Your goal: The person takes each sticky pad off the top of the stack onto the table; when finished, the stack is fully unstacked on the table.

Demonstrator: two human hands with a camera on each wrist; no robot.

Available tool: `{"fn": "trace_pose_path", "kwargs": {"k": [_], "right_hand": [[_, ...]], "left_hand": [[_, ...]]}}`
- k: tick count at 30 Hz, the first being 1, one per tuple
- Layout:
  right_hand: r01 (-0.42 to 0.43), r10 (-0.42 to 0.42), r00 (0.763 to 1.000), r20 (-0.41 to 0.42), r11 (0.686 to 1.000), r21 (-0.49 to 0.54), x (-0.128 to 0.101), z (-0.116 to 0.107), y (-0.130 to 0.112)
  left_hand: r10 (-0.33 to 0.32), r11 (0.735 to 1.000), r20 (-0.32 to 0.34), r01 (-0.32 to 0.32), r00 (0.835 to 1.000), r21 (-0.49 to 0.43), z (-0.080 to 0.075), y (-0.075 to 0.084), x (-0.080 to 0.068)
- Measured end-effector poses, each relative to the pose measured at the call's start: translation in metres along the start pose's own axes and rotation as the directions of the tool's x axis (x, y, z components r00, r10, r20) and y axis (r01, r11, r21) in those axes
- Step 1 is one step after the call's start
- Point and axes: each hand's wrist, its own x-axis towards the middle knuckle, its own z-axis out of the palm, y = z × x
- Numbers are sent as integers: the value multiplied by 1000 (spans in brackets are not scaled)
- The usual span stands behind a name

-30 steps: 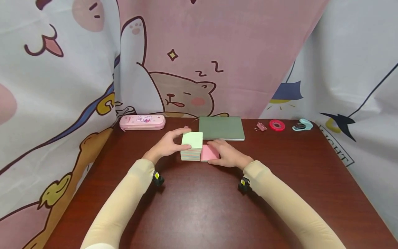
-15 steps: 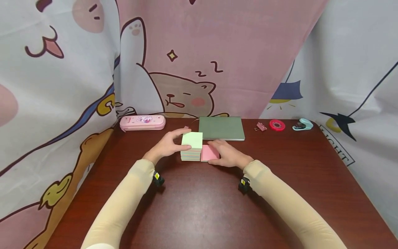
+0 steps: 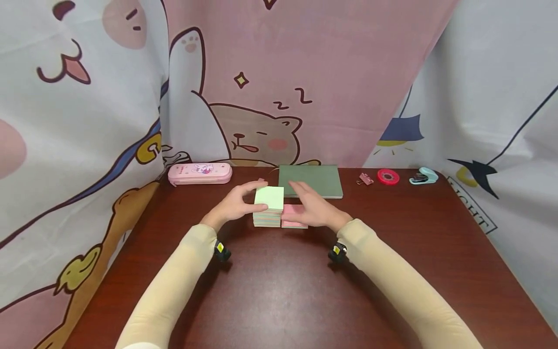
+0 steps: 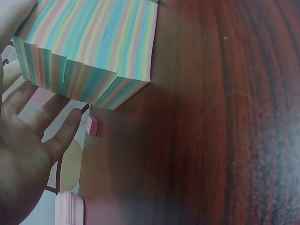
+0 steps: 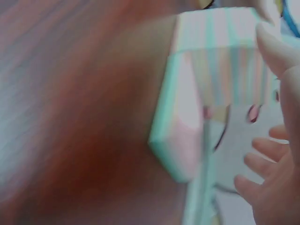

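Head view shows the person leaning over the dark reddish-brown wooden counter (image 3: pixel 279 291), both cream sleeves reaching in toward the middle. The left hand (image 3: pixel 233 206) curls round the tall stack of pastel-striped paper notes with a pale green top sheet (image 3: pixel 269 206), thumb at the near side and fingers at the far side; the stack stands on the counter near its middle. In the left wrist view the stack's striped side (image 4: pixel 89 47) is stepped, and the thumb and fingers spread loosely beside it. Just to the right of it, touching its side, lies a lower pink stack of notes (image 3: pixel 293 216). The right hand (image 3: pixel 314 206) hovers flat over that pink stack with fingers straight and relaxed, gripping nothing; whether it touches the pink paper I cannot tell. The right wrist view is blurred, showing only fingers apart beside striped paper. Behind the hands lies a grey-green notebook (image 3: pixel 318 179); a pink pencil case (image 3: pixel 199 173) sits to the far left.
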Motion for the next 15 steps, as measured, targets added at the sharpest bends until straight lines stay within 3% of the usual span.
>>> {"fn": "trace_pose_path", "kwargs": {"k": [2, 7, 15], "right_hand": [[28, -27, 999, -19, 999, 33, 10, -4, -11], [77, -77, 997, 28, 997, 13, 28, -7, -32], [106, -106, 994, 2, 994, 3, 21, -14, -28]], "left_hand": [[4, 1000, -1, -4, 1000, -26, 1, -4, 1], [15, 998, -1, -15, 1000, -54, 2, -8, 2], [7, 999, 37, -5, 999, -53, 2, -12, 3]]}}
